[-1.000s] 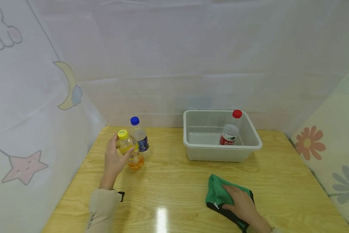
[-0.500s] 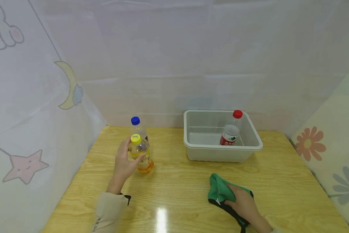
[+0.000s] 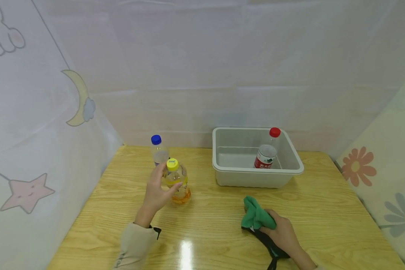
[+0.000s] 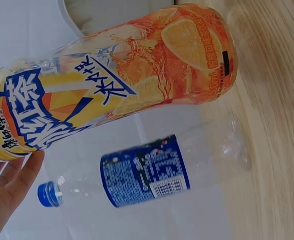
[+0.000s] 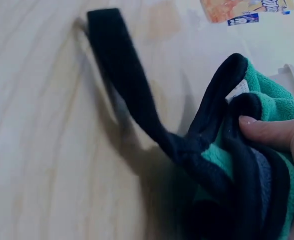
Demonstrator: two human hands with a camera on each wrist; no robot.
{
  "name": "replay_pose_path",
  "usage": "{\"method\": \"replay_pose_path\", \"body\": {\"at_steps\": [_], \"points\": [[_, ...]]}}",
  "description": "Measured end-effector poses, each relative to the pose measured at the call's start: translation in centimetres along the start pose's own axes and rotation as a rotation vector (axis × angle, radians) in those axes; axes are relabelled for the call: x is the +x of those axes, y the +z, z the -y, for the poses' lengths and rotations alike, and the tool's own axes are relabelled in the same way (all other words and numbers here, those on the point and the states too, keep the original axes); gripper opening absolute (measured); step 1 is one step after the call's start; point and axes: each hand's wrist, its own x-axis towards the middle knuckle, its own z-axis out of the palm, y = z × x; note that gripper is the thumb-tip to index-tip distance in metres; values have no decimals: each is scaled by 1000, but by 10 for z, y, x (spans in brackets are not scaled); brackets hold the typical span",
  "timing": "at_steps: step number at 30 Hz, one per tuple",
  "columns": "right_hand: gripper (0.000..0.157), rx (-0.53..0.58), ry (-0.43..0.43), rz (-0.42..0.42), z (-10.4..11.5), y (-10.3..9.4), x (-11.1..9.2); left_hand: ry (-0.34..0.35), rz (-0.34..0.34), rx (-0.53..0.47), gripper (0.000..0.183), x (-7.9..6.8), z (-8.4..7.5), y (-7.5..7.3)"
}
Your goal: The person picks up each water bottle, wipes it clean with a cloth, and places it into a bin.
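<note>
Well left of the gray tub (image 3: 249, 179) stands a blue-capped bottle (image 3: 160, 154); nearer the tub, the left hand (image 3: 157, 192) grasps a yellow-capped bottle (image 3: 180, 176), thumb and fingers around it. The tub's right half contains a red-capped bottle (image 3: 265, 155). Before the tub, the right hand (image 3: 282, 232) clutches a green cloth (image 3: 257, 217).

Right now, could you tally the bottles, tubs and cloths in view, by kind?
Bottles: 3 (yellow-capped bottle, blue-capped bottle, red-capped bottle)
Tubs: 1 (pale grey tub)
Cloths: 1 (green cloth)
Total: 5
</note>
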Motion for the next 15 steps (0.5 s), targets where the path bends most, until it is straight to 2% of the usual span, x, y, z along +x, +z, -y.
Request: {"method": "replay_pose_path", "body": {"at_steps": [9,15], "points": [[50,60,-45,-59,10,1,7,77,31,-58,71,0,-14,15],[53,76,-80,-105,24,-4,11,76,86,-102,70,1,-24,24]]}}
